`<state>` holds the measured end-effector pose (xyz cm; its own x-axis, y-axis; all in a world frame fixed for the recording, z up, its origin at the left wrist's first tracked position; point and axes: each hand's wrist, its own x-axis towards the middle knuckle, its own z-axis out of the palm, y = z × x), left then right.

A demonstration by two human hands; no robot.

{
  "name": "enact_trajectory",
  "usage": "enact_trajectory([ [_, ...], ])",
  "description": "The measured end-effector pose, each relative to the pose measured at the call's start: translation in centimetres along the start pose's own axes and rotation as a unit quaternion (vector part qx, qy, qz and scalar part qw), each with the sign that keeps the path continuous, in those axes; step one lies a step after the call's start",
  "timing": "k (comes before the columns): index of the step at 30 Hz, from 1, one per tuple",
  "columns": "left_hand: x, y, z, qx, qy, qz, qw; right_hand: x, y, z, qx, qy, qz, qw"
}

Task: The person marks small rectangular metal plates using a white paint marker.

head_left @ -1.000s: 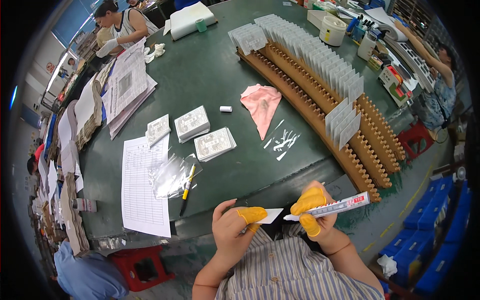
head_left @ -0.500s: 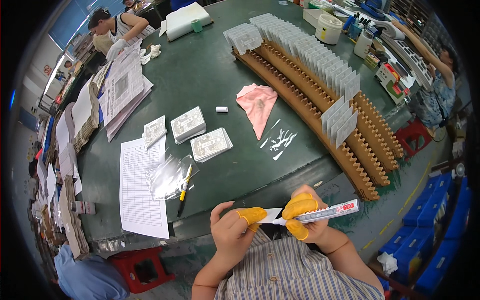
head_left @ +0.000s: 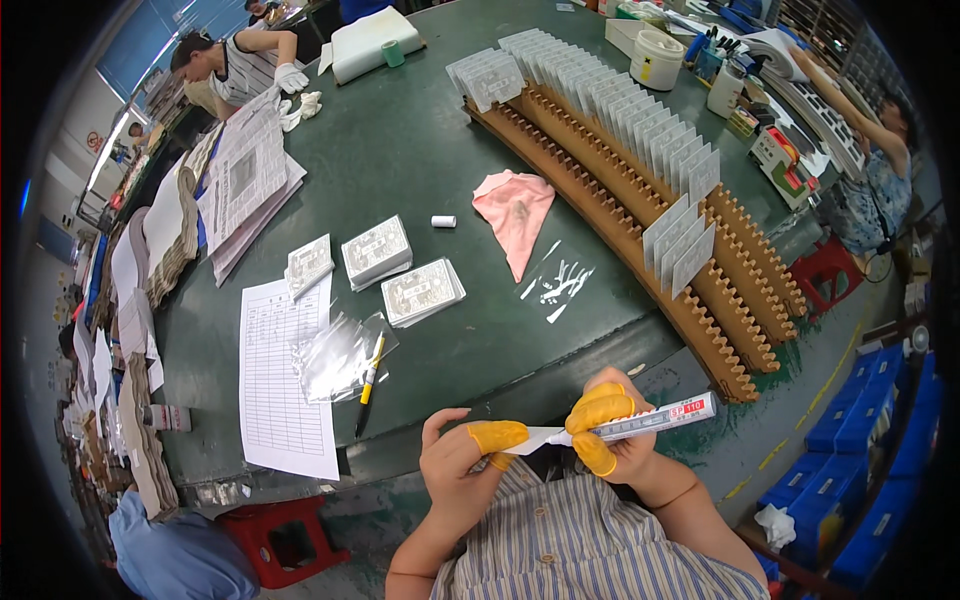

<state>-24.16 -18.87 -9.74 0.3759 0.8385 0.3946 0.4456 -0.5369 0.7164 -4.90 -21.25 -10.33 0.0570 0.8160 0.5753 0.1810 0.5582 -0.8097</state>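
My left hand (head_left: 465,458), with yellow finger cots on, pinches a thin white card (head_left: 531,441) by its left end. In my right hand (head_left: 607,425), also in yellow finger cots, is a white paint marker (head_left: 664,415), its tip pointing left. The tip meets the card's right edge, or comes very close to it; fingers partly cover that spot. Both hands are just off the table's front edge. Beyond them lie a small white cap (head_left: 443,221), a pink cloth (head_left: 516,212) and white paint strokes on the green tabletop (head_left: 480,355).
Brown notched racks (head_left: 600,215) hold rows of upright grey cards (head_left: 625,105) at the right. Card stacks (head_left: 424,291), clear plastic sleeves (head_left: 342,360), a yellow-black pen (head_left: 370,385) and a printed sheet (head_left: 285,425) lie left. Co-workers (head_left: 240,70) sit around the table.
The white card has turned slightly in my left fingers, and the marker has shifted a little with my right hand. The far-left co-worker's gloved hand has moved right.
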Motion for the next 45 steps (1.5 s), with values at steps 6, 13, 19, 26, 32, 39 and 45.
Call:
enact_trajectory([
  [6,-0.1,-0.2,0.0,-0.041,0.016,-0.023,0.999,0.1,0.1,0.0,-0.005,0.014,-0.003,1.0],
  [13,-0.6,-0.5,0.0,-0.08,0.044,-0.045,0.995,0.1,0.1,0.0,0.004,0.039,0.024,0.999],
  [19,-0.7,0.6,0.3,-0.415,0.084,-0.245,0.872,-0.1,0.1,0.3,-0.006,0.058,0.034,0.998],
  [26,-1.3,-0.2,1.1,-0.567,0.027,-0.274,0.776,-0.8,-0.4,0.1,0.062,0.078,0.08,0.992],
  [32,-1.1,-0.6,1.4,-0.395,-0.006,-0.203,0.896,-0.7,-0.5,-0.4,0.062,0.046,0.055,0.996],
  [39,-1.7,-0.9,1.7,-0.403,0.034,-0.24,0.882,-0.8,-0.4,-0.7,0.021,0.033,0.02,0.999],
  [45,-2.1,-0.6,1.8,-0.354,0.041,-0.276,0.893,-0.4,-0.9,-0.5,0.012,-0.003,0.021,1.0],
])
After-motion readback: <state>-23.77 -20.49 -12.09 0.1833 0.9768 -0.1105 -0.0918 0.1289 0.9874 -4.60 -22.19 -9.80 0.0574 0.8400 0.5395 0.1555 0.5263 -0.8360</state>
